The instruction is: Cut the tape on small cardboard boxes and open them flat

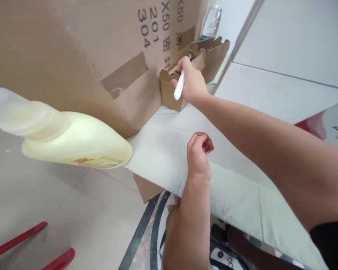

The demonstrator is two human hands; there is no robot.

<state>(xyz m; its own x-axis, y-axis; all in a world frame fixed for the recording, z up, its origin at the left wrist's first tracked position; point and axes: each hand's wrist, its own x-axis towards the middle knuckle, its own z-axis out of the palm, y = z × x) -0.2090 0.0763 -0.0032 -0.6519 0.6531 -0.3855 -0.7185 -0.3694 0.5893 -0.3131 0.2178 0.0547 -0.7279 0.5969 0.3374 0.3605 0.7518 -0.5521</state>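
Observation:
My right hand (192, 83) reaches forward and is closed around a white-handled tool (179, 87); its tip is hidden at the top of a small brown cardboard box (169, 93). This box stands on the far end of a pale cloth-covered board (163, 150). My left hand (199, 154) hovers over the middle of that board. It is curled into a loose fist, and I cannot see anything in it.
A large taped cardboard carton (81, 63) with printed numbers stands left of the board. A pale yellow plastic bottle (73, 140) lies on its side in front of it. More small cardboard boxes (214, 52) stand behind. Red bars (19, 240) lie on the tiled floor.

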